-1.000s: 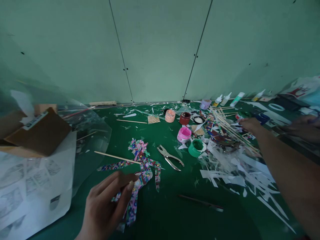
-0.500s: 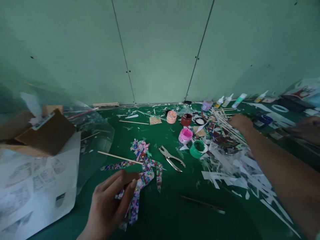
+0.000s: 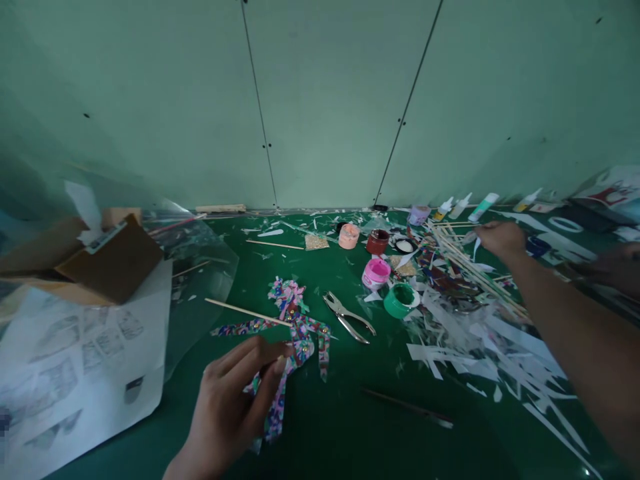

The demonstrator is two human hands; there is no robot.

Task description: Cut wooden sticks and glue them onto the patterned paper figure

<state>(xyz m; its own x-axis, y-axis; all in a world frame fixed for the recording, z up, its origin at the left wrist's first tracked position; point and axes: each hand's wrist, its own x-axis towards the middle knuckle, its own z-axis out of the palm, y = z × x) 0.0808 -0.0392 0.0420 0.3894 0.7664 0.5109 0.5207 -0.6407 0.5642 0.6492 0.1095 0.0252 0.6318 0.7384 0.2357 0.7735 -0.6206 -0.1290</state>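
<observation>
A jointed paper puppet (image 3: 301, 325), covered in colourful scraps with gold fasteners at its joints, lies flat on the green table. My left hand (image 3: 240, 387) is closed in a pinch at the puppet's hip and covers part of its legs. Across the puppet's upper body rests a thin wooden stick (image 3: 245, 311). Far over on the right, my right hand (image 3: 503, 239) is closed above a heap of sticks and scraps, with a white paper strip (image 3: 477, 249) at its fingertips. A silver hole punch (image 3: 349, 317) lies just right of the puppet.
Open paint jars, pink (image 3: 376, 273) and green (image 3: 401, 301), stand mid-table. White paper scraps (image 3: 465, 347) spread to the right, past a dark slim tool (image 3: 407, 407). A cardboard box (image 3: 115, 260) sits left. Another person's hand (image 3: 613, 270) shows at the right edge.
My right hand has lifted slightly from the stick heap, and a white strip now shows at its fingertips. My left hand keeps its pinch at the puppet; the view has shifted a little.
</observation>
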